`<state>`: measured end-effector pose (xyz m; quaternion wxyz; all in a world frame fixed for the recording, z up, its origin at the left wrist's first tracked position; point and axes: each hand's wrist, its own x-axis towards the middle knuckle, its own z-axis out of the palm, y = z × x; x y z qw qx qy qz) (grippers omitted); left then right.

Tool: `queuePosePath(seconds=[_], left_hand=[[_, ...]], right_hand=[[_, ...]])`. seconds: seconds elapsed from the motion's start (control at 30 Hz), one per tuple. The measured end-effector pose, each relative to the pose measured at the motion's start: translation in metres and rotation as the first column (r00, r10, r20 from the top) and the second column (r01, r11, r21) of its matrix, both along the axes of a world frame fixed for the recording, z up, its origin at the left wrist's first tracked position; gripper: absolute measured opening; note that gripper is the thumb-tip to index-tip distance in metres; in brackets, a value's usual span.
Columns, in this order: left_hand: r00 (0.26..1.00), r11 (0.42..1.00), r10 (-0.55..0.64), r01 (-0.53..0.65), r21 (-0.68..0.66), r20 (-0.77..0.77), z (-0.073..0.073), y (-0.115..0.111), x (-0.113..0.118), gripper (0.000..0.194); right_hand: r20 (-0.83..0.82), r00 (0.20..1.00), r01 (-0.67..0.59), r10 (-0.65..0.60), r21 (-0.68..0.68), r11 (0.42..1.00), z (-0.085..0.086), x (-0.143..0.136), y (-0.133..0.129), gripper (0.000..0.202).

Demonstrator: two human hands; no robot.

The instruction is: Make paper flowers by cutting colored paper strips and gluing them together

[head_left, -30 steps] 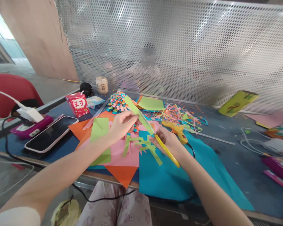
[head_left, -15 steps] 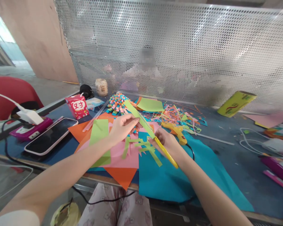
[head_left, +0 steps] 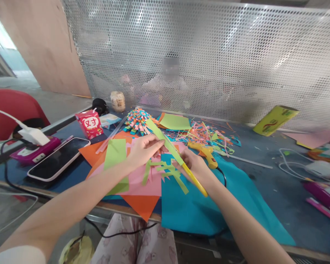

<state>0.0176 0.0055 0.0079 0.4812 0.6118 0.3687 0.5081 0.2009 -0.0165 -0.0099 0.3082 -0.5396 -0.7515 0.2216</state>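
Between thumb and fingers, my left hand (head_left: 148,147) pinches a light green paper strip (head_left: 156,131) that slants up and away. Yellow-handled scissors (head_left: 194,179) are in my right hand (head_left: 194,165), their blades lying along the strip. Beneath my hands, several short green paper pieces (head_left: 167,168) are scattered over a pink sheet (head_left: 143,187) and a blue sheet (head_left: 203,209). A green sheet (head_left: 115,154) lies by my left wrist. Just past the strip's far end sits a fringed, multicoloured paper ball (head_left: 139,120).
A yellow glue gun (head_left: 203,151) rests right of my hands, near a heap of paper shreds (head_left: 206,135). At left are a phone (head_left: 59,159), a purple power strip (head_left: 35,150) and a red packet (head_left: 89,124). A perforated metal panel (head_left: 209,62) stands behind the table.
My left hand has shifted very slightly to the right along the green strip. The scissors and the other things stay almost where they were.
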Motion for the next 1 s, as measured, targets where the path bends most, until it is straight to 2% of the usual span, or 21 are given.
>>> queuePosePath(seconds=[0.23,0.43,0.73,1.0], left_hand=[[0.999,1.000,0.001,0.000,0.027,-0.037,0.0035,-0.0003,-0.0019,0.027],[1.000,0.999,-0.019,0.018,0.052,0.015,-0.0021,0.0042,-0.0060,0.026],[0.989,0.983,0.133,-0.140,0.117,0.068,-0.0009,0.0060,-0.0073,0.024],[0.991,0.977,0.134,-0.134,0.166,0.014,-0.0016,0.0060,-0.0074,0.028]], right_hand=[[0.007,1.000,0.012,-0.012,0.001,1.000,0.0011,-0.0004,-0.0007,0.042],[-0.013,1.000,-0.010,0.010,-0.030,0.999,-0.0037,0.0029,0.0021,0.039],[-0.031,0.999,-0.038,0.036,-0.066,0.997,0.0010,-0.0001,-0.0002,0.037],[-0.031,0.999,-0.023,0.023,-0.025,0.999,0.0011,0.0011,-0.0004,0.041]])
